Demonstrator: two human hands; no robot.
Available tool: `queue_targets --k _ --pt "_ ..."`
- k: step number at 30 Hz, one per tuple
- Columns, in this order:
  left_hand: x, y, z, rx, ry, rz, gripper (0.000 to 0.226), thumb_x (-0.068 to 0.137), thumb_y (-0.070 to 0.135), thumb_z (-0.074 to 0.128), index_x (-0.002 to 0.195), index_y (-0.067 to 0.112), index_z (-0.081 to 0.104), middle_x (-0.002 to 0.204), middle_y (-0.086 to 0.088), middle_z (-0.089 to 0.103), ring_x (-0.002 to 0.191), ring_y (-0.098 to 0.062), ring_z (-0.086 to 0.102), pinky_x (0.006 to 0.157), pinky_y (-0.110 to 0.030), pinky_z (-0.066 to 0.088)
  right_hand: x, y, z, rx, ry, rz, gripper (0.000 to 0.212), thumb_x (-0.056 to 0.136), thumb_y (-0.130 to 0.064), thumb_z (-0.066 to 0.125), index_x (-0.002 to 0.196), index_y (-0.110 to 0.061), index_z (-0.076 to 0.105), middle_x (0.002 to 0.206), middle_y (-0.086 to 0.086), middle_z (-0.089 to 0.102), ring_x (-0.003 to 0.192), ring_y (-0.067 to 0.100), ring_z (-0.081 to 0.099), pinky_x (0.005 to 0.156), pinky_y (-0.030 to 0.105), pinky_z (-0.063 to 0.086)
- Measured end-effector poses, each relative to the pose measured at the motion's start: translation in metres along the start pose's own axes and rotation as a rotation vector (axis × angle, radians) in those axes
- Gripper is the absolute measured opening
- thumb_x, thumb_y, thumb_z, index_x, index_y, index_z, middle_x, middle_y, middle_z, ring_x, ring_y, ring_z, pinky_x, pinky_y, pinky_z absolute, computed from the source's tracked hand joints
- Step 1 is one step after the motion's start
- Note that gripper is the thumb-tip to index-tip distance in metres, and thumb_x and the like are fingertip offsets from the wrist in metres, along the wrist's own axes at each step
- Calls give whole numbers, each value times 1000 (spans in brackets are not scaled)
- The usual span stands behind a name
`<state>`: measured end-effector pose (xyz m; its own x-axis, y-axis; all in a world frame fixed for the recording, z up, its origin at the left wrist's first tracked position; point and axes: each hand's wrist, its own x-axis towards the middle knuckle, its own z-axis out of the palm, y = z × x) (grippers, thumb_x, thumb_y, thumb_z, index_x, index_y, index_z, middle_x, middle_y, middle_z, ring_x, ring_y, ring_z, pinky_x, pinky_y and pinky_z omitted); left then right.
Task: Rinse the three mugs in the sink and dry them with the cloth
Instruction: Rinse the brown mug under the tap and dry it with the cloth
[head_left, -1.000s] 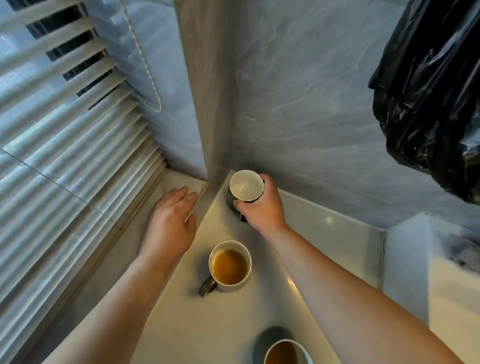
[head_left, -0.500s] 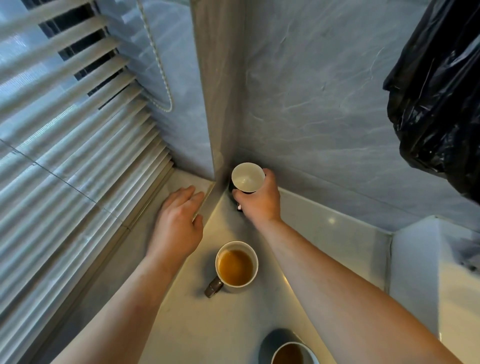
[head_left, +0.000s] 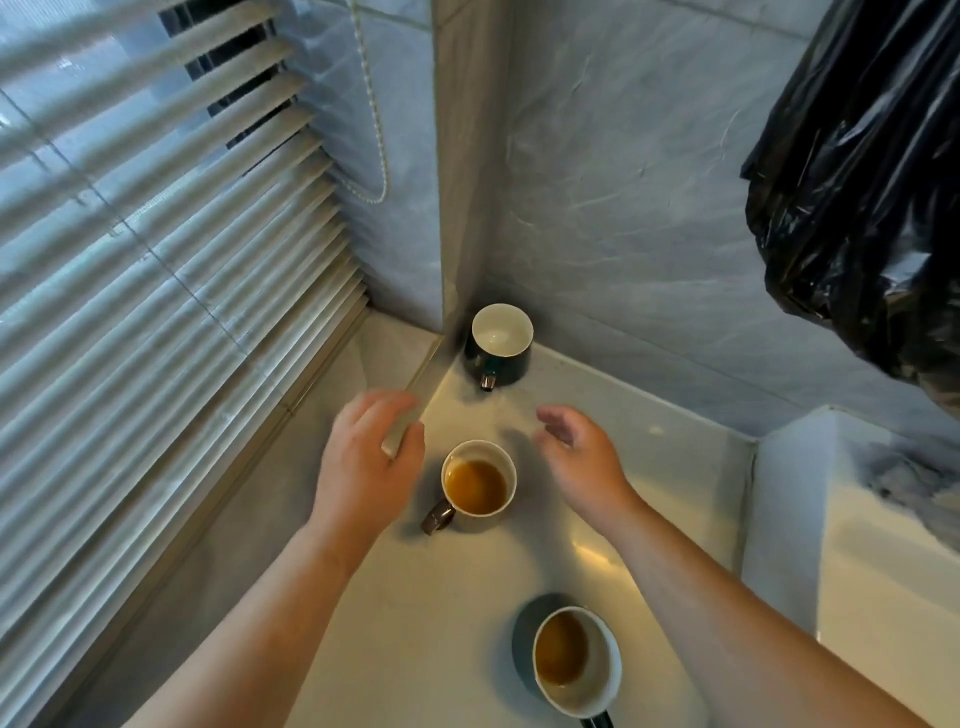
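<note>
Three mugs stand on the pale counter (head_left: 649, 467). A dark green mug (head_left: 498, 345), white and empty inside, sits upright in the far corner against the wall. In the middle is a brown-handled mug (head_left: 475, 486) holding brown liquid. Nearest me, a grey mug (head_left: 571, 660) also holds brown liquid. My left hand (head_left: 366, 462) hovers left of the middle mug, fingers relaxed over the counter's edge. To that mug's right my right hand (head_left: 582, 457) floats with loosely curled fingers, holding nothing. The sink and cloth are not clearly seen.
Window blinds (head_left: 156, 270) with a bead cord (head_left: 376, 145) fill the left side. A black plastic bag (head_left: 862, 171) hangs at the upper right. A white raised surface (head_left: 883, 545) with something crumpled on it borders the counter on the right.
My right hand has let go of the green mug, which now stands in the corner, and drawn back toward me. My left hand has shifted slightly right, toward the middle mug.
</note>
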<state>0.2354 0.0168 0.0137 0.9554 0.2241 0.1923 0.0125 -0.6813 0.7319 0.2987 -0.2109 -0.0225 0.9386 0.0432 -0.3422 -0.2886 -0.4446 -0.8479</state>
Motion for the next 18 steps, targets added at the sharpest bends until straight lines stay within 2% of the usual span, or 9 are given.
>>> queue_targets --k 1,3,5,7,10,12,14,16,18 --pt "-15 1 0 -112 -62 -113 26 96 19 63 113 40 62 113 21 62 110 0 58 94 -29 49 -7 5 -1 -12 -47 16 30 99 -25 59 128 -32 58 125 -15 59 125 12 54 94 24 40" --pt "-42 1 8 -302 -187 -387 26 98 23 62 112 45 59 118 21 62 114 -3 60 94 -28 51 -19 13 1 -41 -142 43 38 98 -26 61 135 -34 54 135 -15 56 130 12 51 96 25 40" --pt "-58 -3 19 -272 -276 -556 35 99 25 62 133 31 56 132 10 60 124 -12 57 101 -32 48 -27 18 5 -101 -196 52 49 95 -29 65 140 -38 47 145 -13 50 134 13 47 99 28 42" --pt "-64 -5 28 -223 -354 -640 41 101 31 59 140 20 53 136 3 58 125 -17 55 103 -34 46 -31 21 10 -254 -231 25 58 92 -31 67 143 -42 40 150 -12 47 136 15 46 100 30 44" --pt "-61 -9 33 -280 -392 -668 15 103 30 55 110 22 65 110 -2 68 96 -12 61 77 -25 47 -31 20 17 -377 -264 -33 60 88 -31 70 139 -44 40 144 -12 53 131 17 52 91 26 47" --pt "-58 -14 33 -327 -396 -652 18 103 29 53 95 20 67 94 -5 69 86 -15 61 69 -25 45 -31 19 20 -358 -272 -25 63 85 -30 74 137 -43 42 139 -12 56 126 16 55 87 25 47" --pt "-57 -15 32 -340 -424 -629 24 103 30 54 92 16 69 87 -6 69 79 -12 61 67 -25 45 -32 18 21 -347 -262 -20 66 83 -28 76 138 -40 42 139 -10 57 124 17 56 88 27 49" --pt "-57 -14 32 -315 -468 -591 25 102 33 57 89 15 69 76 0 65 63 1 54 56 -15 42 -34 16 22 -345 -249 -19 69 83 -27 78 141 -37 42 140 -9 56 125 18 56 92 30 51" --pt "-58 -11 33 -274 -480 -572 24 101 35 57 89 17 69 70 5 60 55 3 51 48 -11 38 -38 15 22 -330 -249 -11 70 82 -28 80 141 -35 43 140 -7 57 125 18 56 96 33 52"
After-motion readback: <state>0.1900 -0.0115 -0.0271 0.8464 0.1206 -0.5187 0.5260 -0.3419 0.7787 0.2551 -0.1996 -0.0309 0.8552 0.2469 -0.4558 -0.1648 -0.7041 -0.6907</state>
